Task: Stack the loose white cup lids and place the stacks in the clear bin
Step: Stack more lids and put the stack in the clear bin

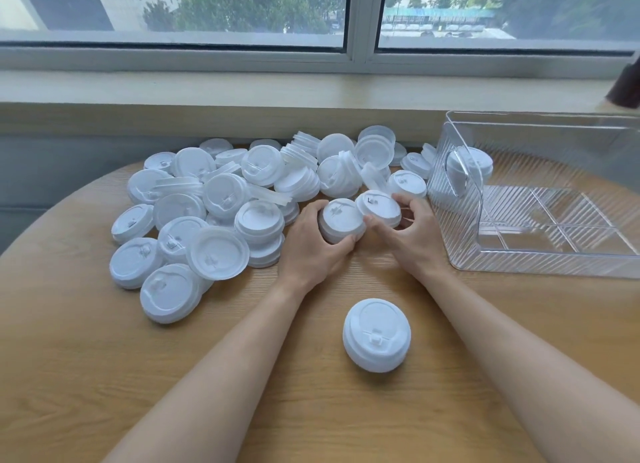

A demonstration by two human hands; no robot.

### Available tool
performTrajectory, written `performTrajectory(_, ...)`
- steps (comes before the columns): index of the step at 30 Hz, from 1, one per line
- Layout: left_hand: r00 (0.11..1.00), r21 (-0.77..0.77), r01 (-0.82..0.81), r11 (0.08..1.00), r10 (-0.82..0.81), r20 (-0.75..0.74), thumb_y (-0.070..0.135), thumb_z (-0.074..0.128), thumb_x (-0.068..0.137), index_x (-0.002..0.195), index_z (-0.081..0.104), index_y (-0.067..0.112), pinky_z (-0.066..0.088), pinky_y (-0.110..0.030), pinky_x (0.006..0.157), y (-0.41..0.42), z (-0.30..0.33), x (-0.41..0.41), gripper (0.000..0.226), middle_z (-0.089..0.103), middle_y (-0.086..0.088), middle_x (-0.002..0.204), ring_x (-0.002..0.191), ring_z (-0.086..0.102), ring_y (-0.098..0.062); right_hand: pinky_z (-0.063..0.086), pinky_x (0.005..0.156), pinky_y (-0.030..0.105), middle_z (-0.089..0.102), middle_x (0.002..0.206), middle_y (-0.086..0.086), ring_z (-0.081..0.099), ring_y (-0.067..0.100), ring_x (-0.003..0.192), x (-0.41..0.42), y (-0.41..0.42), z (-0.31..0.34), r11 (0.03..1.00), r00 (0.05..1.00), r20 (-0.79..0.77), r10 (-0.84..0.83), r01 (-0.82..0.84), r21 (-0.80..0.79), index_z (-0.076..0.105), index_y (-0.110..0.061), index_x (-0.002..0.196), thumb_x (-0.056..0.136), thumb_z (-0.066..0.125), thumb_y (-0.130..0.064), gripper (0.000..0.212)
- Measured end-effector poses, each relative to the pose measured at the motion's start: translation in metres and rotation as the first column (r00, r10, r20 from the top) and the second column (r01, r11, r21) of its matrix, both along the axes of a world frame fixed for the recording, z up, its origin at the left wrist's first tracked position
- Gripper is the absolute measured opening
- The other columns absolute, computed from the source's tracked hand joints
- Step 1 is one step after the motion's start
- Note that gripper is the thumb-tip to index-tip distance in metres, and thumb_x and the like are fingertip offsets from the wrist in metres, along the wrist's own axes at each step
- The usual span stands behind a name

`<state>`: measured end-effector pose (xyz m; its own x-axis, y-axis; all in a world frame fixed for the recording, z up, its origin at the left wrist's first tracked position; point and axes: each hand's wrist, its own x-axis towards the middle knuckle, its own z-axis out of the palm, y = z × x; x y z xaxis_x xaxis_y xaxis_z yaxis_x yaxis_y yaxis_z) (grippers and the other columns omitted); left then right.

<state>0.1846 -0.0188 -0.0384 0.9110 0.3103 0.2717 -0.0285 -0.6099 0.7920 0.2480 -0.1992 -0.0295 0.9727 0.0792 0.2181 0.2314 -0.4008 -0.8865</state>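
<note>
A big heap of loose white cup lids (225, 199) covers the far left of the round wooden table. My left hand (311, 244) grips a short stack of lids (341, 220) at the heap's right edge. Right beside it, my right hand (408, 230) holds another lid stack (379, 206), its fingers curled round the rim. A separate short stack of lids (376, 334) stands alone near me, between my forearms. The clear bin (540, 258) sits at the right with a lid stack (467, 168) lying in its far left corner.
The table (104, 358) ends in a curved edge on the left. A windowsill (242, 88) runs behind the heap. A dark object (627, 84) shows at the right edge above the bin.
</note>
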Motion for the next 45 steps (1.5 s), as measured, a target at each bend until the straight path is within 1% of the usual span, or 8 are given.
performTrajectory(8,1.000,-0.095,0.003,0.995,-0.001,0.016,0.049,0.095,0.067,0.121,0.053,0.028,0.055,-0.038,0.093,0.001,-0.002,-0.033,0.072,0.063,0.010,0.119,0.103,0.065,-0.010,0.057,0.100,0.035,0.064,0.127,-0.003,0.067,0.009,0.114,-0.056,-0.031,-0.007,0.990,0.996,-0.047,0.071,-0.065,0.125,0.062,-0.037,0.117,0.057,0.092,-0.056,0.069)
performTrajectory(18,1.000,-0.086,-0.026,0.996,0.026,-0.007,0.053,0.091,0.071,0.132,0.056,0.024,0.052,-0.039,0.101,-0.003,-0.001,-0.074,0.076,0.061,0.010,0.127,0.116,0.061,-0.010,0.056,0.099,0.029,0.066,0.133,-0.003,0.067,0.007,0.117,-0.123,-0.059,-0.008,0.966,0.986,-0.081,0.144,-0.122,0.230,0.059,-0.026,0.135,0.064,0.092,-0.039,0.079)
performTrajectory(25,0.996,-0.191,-0.073,0.979,0.082,0.044,0.042,0.088,0.080,0.134,0.056,0.022,0.047,-0.024,0.102,-0.002,0.002,-0.096,0.067,0.063,0.009,0.129,0.118,0.060,-0.008,0.054,0.103,0.037,0.071,0.126,-0.015,0.067,0.009,0.118,-0.145,-0.069,0.002,0.966,0.970,0.034,0.241,-0.243,0.090,0.064,-0.035,0.131,0.068,0.087,-0.048,0.068)
performTrajectory(29,0.994,-0.225,-0.079,0.971,0.094,0.058,0.041,0.088,0.081,0.131,0.055,0.028,0.046,-0.017,0.098,-0.002,0.004,-0.102,0.061,0.063,0.013,0.123,0.114,0.060,-0.005,0.052,0.106,0.038,0.068,0.129,-0.020,0.064,0.006,0.120,-0.135,-0.079,0.021,0.916,0.917,-0.065,0.393,-0.397,-0.062,0.064,-0.046,0.128,0.067,0.087,-0.053,0.066)
performTrajectory(32,0.995,-0.218,-0.075,0.973,0.088,0.052,0.043,0.087,0.081,0.135,0.056,0.025,0.041,-0.008,0.094,-0.002,0.004,-0.102,0.065,0.061,0.016,0.123,0.114,0.058,-0.002,0.049,0.107,0.032,0.065,0.131,-0.023,0.061,0.001,0.122,-0.127,-0.080,0.036,0.845,0.860,-0.164,0.484,-0.508,-0.168,0.062,-0.049,0.129,0.066,0.087,-0.050,0.068)
performTrajectory(35,0.995,-0.225,-0.072,0.972,0.086,0.052,0.043,0.087,0.081,0.138,0.055,0.022,0.044,-0.018,0.102,-0.001,0.003,-0.101,0.068,0.062,0.012,0.128,0.118,0.058,-0.006,0.045,0.102,0.018,0.064,0.129,-0.027,0.058,-0.005,0.122,-0.123,-0.076,0.042,0.801,0.825,-0.216,0.523,-0.562,-0.208,0.062,-0.050,0.128,0.070,0.085,-0.034,0.065)
performTrajectory(39,0.995,-0.229,-0.073,0.971,0.086,0.050,0.046,0.087,0.081,0.135,0.054,0.028,0.043,-0.018,0.101,-0.001,0.001,-0.101,0.066,0.061,0.016,0.125,0.117,0.058,-0.002,0.044,0.115,0.037,0.059,0.140,-0.021,0.055,0.005,0.131,-0.123,-0.072,0.041,0.777,0.790,-0.302,0.534,-0.599,-0.192,0.059,-0.053,0.133,0.072,0.076,-0.027,0.068)
performTrajectory(45,0.995,-0.224,-0.079,0.971,0.093,0.048,0.049,0.086,0.080,0.135,0.054,0.029,0.046,-0.022,0.103,0.000,-0.002,-0.098,0.067,0.062,0.014,0.128,0.119,0.059,-0.004,0.046,0.105,0.016,0.060,0.134,-0.028,0.056,-0.009,0.122,-0.145,-0.064,0.021,0.873,0.888,-0.184,0.422,-0.453,-0.182,0.047,-0.046,0.145,0.061,0.088,-0.067,0.096)
